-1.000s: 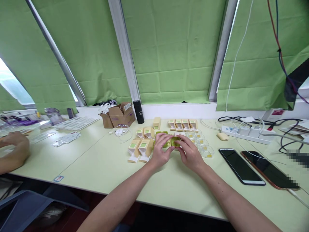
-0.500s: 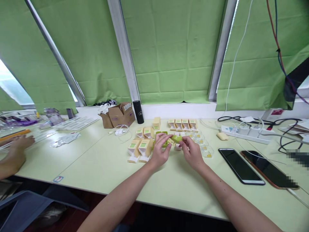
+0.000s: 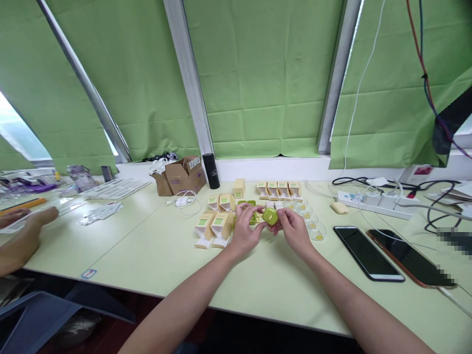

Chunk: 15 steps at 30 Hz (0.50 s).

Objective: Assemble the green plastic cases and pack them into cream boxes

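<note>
My left hand (image 3: 245, 227) and my right hand (image 3: 293, 227) meet over the pale green table (image 3: 155, 255). Both pinch a small green case (image 3: 270, 216) held just above the tabletop, its flat face turned toward me. More green cases (image 3: 251, 203) lie behind my left hand, partly hidden. Two open tan boxes (image 3: 214, 228) with green labels stand just left of my left hand. Several clear round lids (image 3: 313, 227) with yellow dots lie right of my right hand.
More tan boxes (image 3: 279, 190) line the back. Two dark phones (image 3: 368, 253) lie at right, beside a power strip (image 3: 372, 201) with cables. A cardboard box (image 3: 182, 177) and a black cylinder (image 3: 211, 170) stand near the window. Another person's hand (image 3: 22, 236) rests far left.
The green case has been lifted off the table and turned so its flat face points toward me. The other person's hand at far left has shifted forward.
</note>
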Motion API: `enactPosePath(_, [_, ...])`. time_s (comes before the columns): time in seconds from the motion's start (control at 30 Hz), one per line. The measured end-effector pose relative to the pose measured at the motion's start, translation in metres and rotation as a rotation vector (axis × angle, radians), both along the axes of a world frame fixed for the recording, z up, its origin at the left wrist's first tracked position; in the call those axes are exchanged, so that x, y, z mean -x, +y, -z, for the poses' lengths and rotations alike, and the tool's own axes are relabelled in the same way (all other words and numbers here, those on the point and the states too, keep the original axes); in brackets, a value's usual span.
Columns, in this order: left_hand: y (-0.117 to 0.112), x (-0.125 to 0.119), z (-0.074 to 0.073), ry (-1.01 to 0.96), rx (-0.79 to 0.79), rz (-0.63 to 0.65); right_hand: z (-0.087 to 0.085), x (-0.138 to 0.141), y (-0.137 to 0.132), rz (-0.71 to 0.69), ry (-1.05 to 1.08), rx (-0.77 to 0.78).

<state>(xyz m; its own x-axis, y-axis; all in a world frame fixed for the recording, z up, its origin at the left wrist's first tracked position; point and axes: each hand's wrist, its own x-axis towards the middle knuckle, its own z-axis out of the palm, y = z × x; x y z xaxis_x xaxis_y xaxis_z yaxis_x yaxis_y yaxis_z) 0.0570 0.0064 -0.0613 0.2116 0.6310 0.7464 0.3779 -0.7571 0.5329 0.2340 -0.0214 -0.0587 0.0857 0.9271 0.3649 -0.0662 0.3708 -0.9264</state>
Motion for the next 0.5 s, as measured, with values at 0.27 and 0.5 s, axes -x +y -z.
enactPosePath(0.27, [-0.0011, 0.0008, 0.0001, 0.097, 0.022, 0.111, -0.0028, -0.0006, -0.0004, -0.02, 0.048, 0.091])
enactPosePath(0.5, [-0.0014, 0.0012, -0.0009, 0.138, 0.089, 0.174, -0.0013, -0.0015, -0.0007, 0.029, -0.018, 0.112])
